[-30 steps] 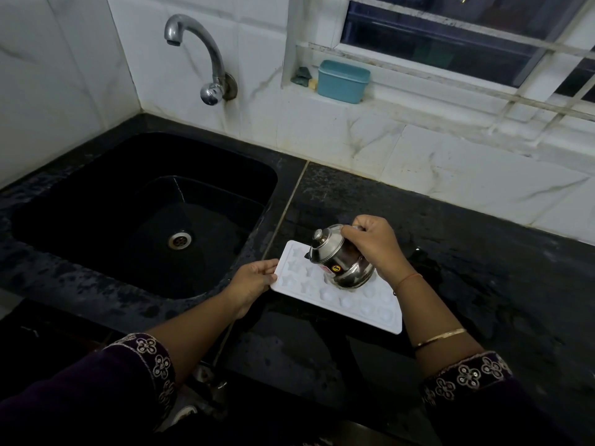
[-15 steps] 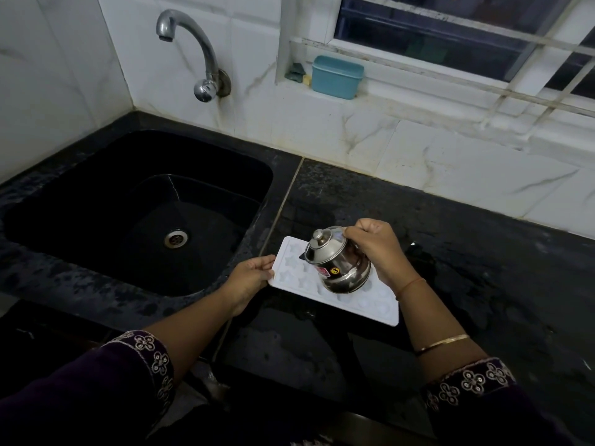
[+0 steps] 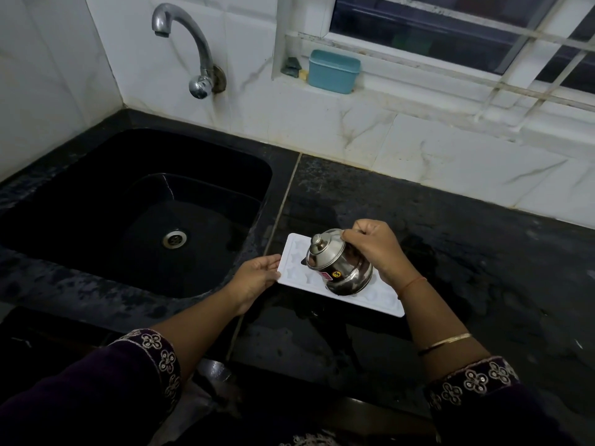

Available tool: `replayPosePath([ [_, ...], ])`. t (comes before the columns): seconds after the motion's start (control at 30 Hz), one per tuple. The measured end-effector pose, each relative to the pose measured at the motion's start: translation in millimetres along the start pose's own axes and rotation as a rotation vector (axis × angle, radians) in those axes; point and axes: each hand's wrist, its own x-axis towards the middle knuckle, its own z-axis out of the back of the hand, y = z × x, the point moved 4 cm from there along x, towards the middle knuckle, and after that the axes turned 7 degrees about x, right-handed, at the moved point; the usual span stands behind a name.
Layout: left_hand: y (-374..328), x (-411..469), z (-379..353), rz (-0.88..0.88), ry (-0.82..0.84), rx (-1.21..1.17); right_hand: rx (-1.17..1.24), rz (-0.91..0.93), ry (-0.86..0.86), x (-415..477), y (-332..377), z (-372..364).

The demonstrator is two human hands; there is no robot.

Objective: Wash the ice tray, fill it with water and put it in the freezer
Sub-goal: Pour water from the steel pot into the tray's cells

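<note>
right hand grips a small steel jug, tilted over a white ice tray lying on the black counter beside the sink; left hand holds the tray's left edge.

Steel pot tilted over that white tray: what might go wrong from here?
1. The steel pot, tipped by the right hand, could overfill the shallow ice tray, spilling onto the black counter.
2. Its lid could slip off onto the tray.
3. The left hand holds only one end, so the tray may shift.
</note>
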Motion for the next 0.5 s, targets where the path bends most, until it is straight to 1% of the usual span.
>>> replayPosePath([
  [0.5, -3.7, -3.1, 0.1, 0.004, 0.063, 0.027, -0.107, 0.008, -0.057, -9.2, 7.7, -3.0],
])
